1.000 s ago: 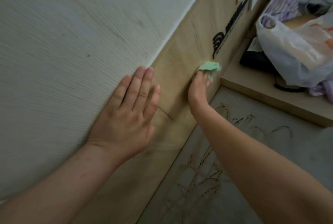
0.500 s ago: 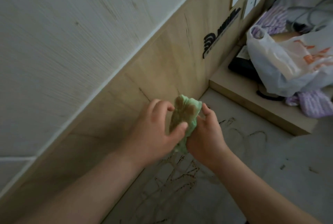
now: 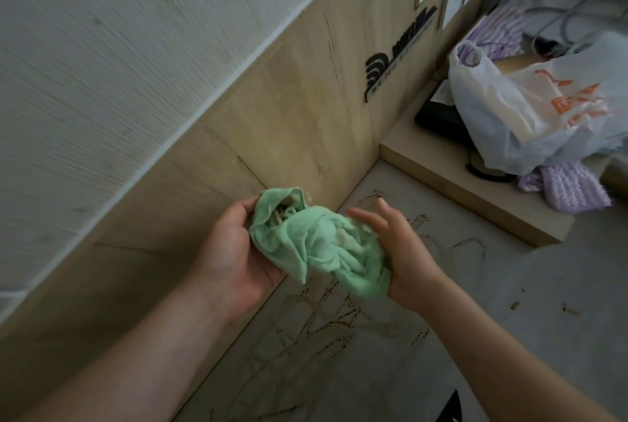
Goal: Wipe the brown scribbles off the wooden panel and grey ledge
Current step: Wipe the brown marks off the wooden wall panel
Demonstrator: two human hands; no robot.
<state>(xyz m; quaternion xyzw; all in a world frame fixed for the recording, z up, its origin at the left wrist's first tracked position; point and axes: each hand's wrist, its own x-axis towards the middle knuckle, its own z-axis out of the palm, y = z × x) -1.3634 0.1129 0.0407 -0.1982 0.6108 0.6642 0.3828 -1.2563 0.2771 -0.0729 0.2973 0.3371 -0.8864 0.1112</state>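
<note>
A crumpled green cloth (image 3: pixel 319 245) with brownish stains in its folds sits between both hands, held in the air over the corner. My left hand (image 3: pixel 234 251) cups its left end, palm up, fingers curled under it. My right hand (image 3: pixel 397 251) holds its right end, fingers fairly straight over the top. Behind them rises the wooden panel (image 3: pixel 299 109), which carries a few thin dark lines. Brown scribbles (image 3: pixel 326 319) cover the grey ledge (image 3: pixel 475 336) below the hands.
A raised wooden shelf (image 3: pixel 452 197) at the right holds a white plastic bag (image 3: pixel 530 112), a purple knitted cloth (image 3: pixel 571 187) and a dark object (image 3: pixel 438 116). A black logo (image 3: pixel 394 54) is fixed on the panel. Pale wall (image 3: pixel 119 48) fills the upper left.
My left hand left the wall and my right hand drew the cloth off the panel. Both hands now hold the cloth, which has been opened out wider than half a second ago.
</note>
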